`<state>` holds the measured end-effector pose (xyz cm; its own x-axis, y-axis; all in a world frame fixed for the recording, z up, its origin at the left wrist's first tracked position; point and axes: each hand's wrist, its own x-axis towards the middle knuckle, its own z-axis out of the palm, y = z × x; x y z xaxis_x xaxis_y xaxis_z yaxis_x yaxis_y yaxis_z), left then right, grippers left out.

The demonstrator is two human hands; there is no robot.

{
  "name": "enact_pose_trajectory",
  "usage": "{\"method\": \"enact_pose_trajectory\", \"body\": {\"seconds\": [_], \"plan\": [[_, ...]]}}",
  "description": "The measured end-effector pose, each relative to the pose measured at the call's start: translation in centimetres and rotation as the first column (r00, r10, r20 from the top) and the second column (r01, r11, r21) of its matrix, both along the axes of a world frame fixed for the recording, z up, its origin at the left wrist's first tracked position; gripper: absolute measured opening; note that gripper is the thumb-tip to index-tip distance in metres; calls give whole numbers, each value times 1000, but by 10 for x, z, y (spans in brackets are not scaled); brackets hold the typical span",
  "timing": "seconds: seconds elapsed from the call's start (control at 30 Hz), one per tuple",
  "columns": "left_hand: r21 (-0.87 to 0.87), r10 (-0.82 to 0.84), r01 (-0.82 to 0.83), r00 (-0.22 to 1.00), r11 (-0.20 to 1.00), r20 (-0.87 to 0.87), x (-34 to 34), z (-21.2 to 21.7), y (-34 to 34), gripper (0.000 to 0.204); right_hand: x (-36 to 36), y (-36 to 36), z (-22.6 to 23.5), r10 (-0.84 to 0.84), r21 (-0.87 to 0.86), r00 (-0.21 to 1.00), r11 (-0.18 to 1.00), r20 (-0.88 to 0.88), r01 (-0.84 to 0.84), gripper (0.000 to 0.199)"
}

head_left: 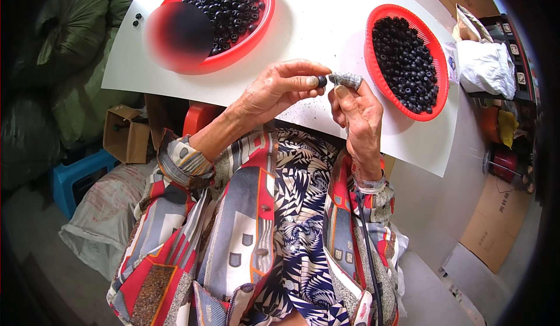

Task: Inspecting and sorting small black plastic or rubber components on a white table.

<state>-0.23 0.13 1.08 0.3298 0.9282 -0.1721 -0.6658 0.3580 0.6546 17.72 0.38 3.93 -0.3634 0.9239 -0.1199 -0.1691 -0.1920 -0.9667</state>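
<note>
My left hand (277, 87) pinches a small round black piece (322, 81) between thumb and fingertips, above the front part of the white table. Close to it on the right, my right hand (360, 113) is closed, its thumb pressed against a short grey speckled, wrapped-looking piece (346, 80) that points at the black piece. Whether that is a tool's handle or a finger wrap, I cannot make out. Beyond my left hand, a red plastic basket (265, 20) holds many loose black pieces (230, 11). A second red basket (444, 87), right of my right hand, is filled with similar pieces.
Dark crumbs lie on the white table (315, 28) near its front edge. Two stray black pieces (137, 20) are at its left. A blue stool (73, 180), a cardboard box (125, 133) and green sacks (76, 52) stand left. A black cable (367, 238) runs along my right sleeve.
</note>
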Motion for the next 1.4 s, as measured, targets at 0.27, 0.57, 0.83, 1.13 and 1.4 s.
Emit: {"method": "enact_pose_trajectory", "body": {"seconds": [0.27, 0.57, 0.83, 1.13, 1.4], "plan": [[95, -28, 26, 1000, 995, 14, -6, -8, 1, 20, -1, 3, -6, -7, 4, 1000, 1000, 14, 7, 20], [137, -2, 24, 988, 990, -155, -4, -2, 0, 15, -2, 0, 2, -10, -16, 998, 1000, 58, 11, 20], [106, 90, -71, 980, 992, -177, -13, -5, 2, 13, -3, 0, -1, 22, 15, 996, 1000, 83, -24, 20], [612, 697, -346, 231, 711, -679, -89, 13, 29, 10, 10, -2, 2, -43, -17, 995, 999, 94, 44, 21], [772, 681, -94, -413, 628, -604, -157, 22, 47, 21, 8, 6, -10, -4, 128, 992, 992, 128, -13, 19]]}}
